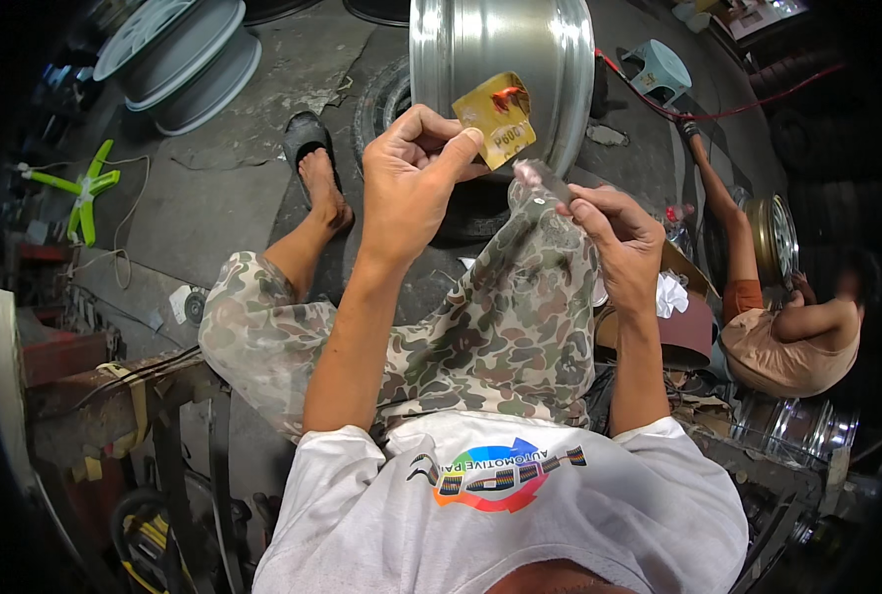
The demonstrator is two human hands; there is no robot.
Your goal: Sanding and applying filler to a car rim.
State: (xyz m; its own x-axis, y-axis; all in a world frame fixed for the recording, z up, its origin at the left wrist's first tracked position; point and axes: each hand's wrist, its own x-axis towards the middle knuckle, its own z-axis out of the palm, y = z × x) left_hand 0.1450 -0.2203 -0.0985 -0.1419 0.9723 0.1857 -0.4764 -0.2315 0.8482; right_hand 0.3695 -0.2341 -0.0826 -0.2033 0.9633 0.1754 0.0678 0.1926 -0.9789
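Note:
My left hand (409, 183) pinches a small yellow piece of sandpaper (495, 114), its printed backing toward me, between thumb and fingers. A glossy red-orange smear lies near the paper's upper edge. Opposite it, my right hand (619, 233) grips a thin flat metal scraper (554, 186) pointing up and left. Pale pinkish paste (528, 172) sits on the scraper's blurred tip, just below the paper's lower right corner. A polished silver wheel rim (500, 49) stands in front of me beyond both hands.
A dark tire (376, 99) lies under the rim. At far left are grey wheels (173, 59) and a lime-green stand (91, 193) with a cord. On the right, another person (792, 337) sits by a gold-edged wheel (773, 238). A red hose (738, 111) passes a pale stool (661, 71).

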